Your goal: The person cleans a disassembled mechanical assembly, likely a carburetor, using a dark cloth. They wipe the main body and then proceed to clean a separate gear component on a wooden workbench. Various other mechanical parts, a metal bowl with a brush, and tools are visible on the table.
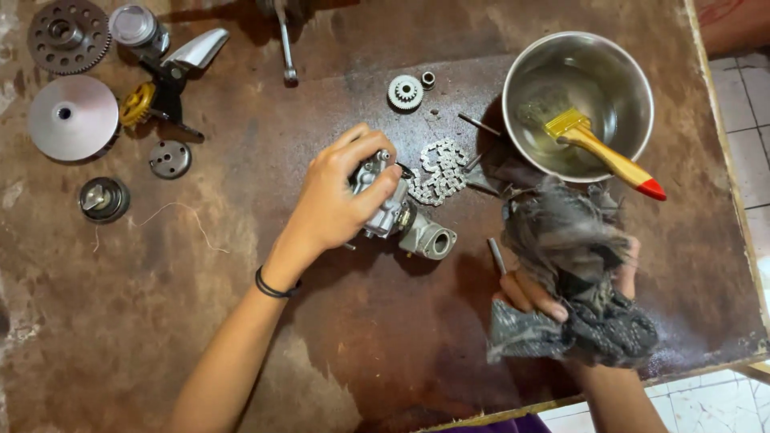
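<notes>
Left hand grips the carburetor on the worktop; right hand, fingers closed, clutches a rag. Best steady the carburetor firmly while wiping.

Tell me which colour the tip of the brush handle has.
Red. The brush in the steel bowl has a yellow wooden handle with a red tip, seen in the head view.

Packages: none in view
Labels: none in view
Signs: none in view
Screens: none in view
</notes>
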